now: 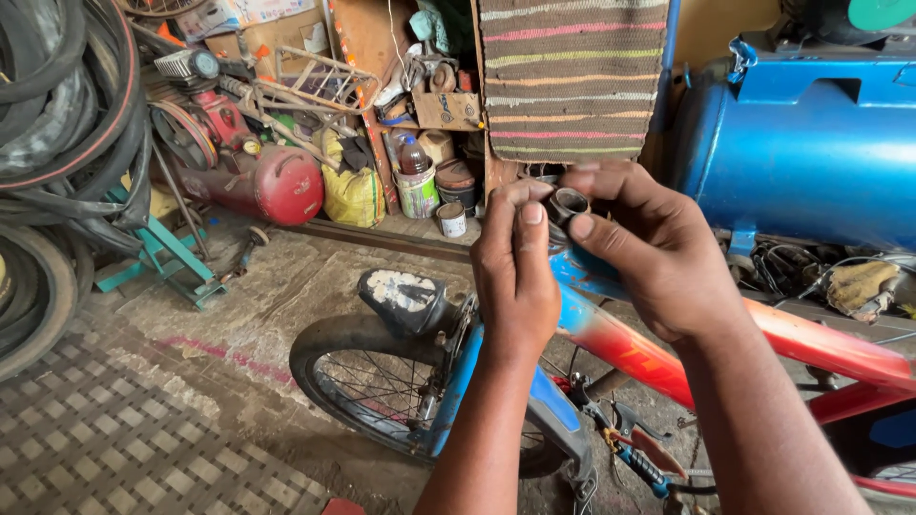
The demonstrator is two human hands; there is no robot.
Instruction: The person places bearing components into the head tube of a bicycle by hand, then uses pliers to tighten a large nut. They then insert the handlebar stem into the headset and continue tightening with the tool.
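Right now, ring: you hold a small dark metal ring (569, 203) above the bicycle frame (630, 348), its opening facing you.
Right hand (649, 253): fingers pinch the ring's rim.
Left hand (515, 272): fingertips pressed against the ring's side.
Packages: a yellow sack (351, 191) and white labelled bucket (418, 193) stand against the wall.
Hidden: the ring's far side is covered by your fingers.

The left hand (515, 272) and right hand (639, 253) cover most of the small dark ring (570, 203), and the bicycle (620, 348) runs off the right edge.
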